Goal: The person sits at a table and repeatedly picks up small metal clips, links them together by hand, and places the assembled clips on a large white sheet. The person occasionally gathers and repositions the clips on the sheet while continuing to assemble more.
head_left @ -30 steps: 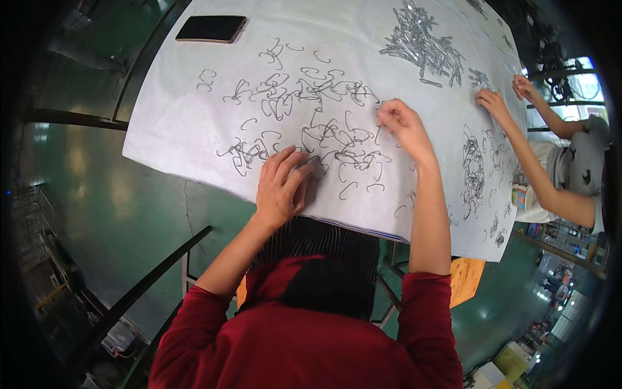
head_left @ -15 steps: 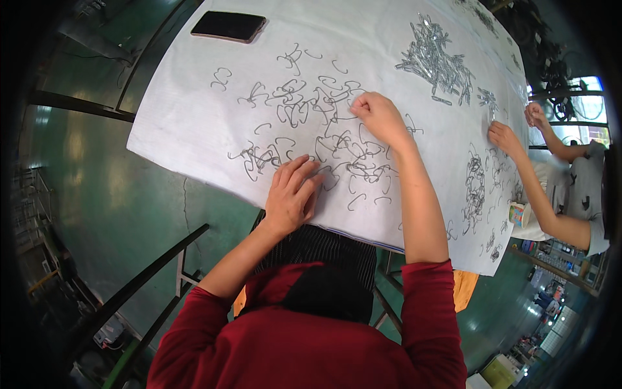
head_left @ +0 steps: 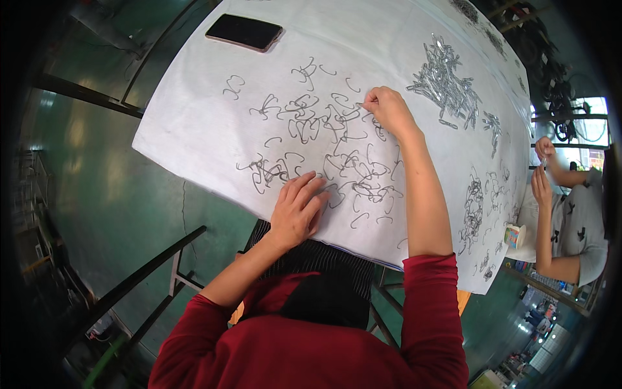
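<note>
Many thin, curved grey wire hooks (head_left: pixel 304 126) lie scattered on the white cloth-covered table (head_left: pixel 188 123). At the far right edge of this scatter, my right hand (head_left: pixel 389 113) is closed in a pinch. A thin wire hook seems to be between its fingertips, mostly hidden by the fingers. My left hand (head_left: pixel 298 209) rests near the table's front edge, its fingers spread and bent over the nearest hooks. Nothing shows in its grasp.
A dark phone (head_left: pixel 243 32) lies at the far left. Right of my right hand is a heap of shiny, slender clear-silver pieces (head_left: pixel 447 81). More wire hooks (head_left: pixel 474 207) lie toward a co-worker's hands (head_left: pixel 543 172) on the right, near a paper cup (head_left: pixel 515 235).
The view has shifted slightly. My right hand has moved a little farther away over the hooks, still pinched; my left stays put. The co-worker's hands have left the table and come together.
</note>
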Demonstrator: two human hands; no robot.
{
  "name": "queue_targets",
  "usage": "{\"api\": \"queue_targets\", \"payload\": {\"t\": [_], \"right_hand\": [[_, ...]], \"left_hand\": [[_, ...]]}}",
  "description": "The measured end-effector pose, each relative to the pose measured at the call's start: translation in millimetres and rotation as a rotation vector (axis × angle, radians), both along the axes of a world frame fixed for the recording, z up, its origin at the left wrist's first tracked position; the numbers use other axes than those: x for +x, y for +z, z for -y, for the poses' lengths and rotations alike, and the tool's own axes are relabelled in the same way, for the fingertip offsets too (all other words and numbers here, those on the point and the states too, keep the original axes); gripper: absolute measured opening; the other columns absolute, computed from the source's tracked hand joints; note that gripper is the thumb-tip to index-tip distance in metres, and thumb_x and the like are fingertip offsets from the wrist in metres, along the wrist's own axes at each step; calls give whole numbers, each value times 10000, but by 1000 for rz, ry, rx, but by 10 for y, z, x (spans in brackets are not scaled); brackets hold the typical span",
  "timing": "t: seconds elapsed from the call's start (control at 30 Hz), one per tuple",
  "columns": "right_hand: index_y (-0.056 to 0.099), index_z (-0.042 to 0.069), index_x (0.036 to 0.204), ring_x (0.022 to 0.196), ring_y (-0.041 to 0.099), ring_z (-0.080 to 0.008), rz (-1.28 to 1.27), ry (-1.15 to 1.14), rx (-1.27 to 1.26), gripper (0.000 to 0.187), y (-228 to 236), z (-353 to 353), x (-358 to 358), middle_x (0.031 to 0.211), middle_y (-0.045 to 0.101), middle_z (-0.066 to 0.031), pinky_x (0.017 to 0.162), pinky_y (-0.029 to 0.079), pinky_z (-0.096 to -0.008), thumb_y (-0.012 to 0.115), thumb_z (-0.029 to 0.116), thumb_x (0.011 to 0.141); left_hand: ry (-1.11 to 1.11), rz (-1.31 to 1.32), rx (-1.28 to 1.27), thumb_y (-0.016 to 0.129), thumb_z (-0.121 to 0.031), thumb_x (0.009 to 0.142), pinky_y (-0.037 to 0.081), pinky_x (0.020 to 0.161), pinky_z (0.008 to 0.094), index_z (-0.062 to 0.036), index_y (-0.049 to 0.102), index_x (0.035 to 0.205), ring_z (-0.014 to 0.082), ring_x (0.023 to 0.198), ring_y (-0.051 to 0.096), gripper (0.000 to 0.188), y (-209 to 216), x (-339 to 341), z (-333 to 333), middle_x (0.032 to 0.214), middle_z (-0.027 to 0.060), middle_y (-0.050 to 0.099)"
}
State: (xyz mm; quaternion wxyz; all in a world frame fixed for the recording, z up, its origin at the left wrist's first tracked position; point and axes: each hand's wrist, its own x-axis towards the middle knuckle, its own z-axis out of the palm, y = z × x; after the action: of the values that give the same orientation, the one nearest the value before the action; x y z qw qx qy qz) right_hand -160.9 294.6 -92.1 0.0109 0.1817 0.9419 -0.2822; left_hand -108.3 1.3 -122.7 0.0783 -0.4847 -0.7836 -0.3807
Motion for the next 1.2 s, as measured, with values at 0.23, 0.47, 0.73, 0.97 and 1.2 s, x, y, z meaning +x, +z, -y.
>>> {"api": "queue_targets", "payload": {"t": [0.23,0.47,0.73,0.97,1.2], "right_hand": [[595,-8,1007,695,534,-96,-220,-270,-1273,179,43,-72,118,770,568,-11,573,408,-217,634,110,879],[661,14,916,666,590,-149,-115,-86,-568,119,-38,66,-251,758,631,-45,600,464,-284,659,89,824],[675,39,892,750,607,-231,-126,94,73,123,-21,271,-400,767,625,-114,711,483,-331,684,116,796],[607,8,928,785,581,-163,-289,-180,-945,120,-113,75,-157,867,619,-50,651,444,-278,639,109,870],[593,-19,1045,623,472,-78,-441,-322,-1568,205,169,394,-297,765,558,-1,539,355,-191,623,114,893]], "left_hand": [[-46,20,-37,673,-49,703,398,990,457,-82,609,1029,307,1210,492,334,-9,-5,29,1229,89,555],[-33,34,-16,656,2,660,424,945,456,-100,648,1013,308,1184,511,368,14,-3,10,1206,86,564],[-34,47,-9,657,-9,672,425,946,457,-103,643,1022,307,1180,513,363,-2,-11,15,1200,85,565],[-45,44,-23,651,-24,694,421,953,452,-103,641,1019,306,1182,510,334,13,-4,29,1206,85,565],[-68,45,-44,644,-75,680,378,1014,454,-84,598,1043,304,1236,465,366,-18,-3,56,1287,100,503]]}}
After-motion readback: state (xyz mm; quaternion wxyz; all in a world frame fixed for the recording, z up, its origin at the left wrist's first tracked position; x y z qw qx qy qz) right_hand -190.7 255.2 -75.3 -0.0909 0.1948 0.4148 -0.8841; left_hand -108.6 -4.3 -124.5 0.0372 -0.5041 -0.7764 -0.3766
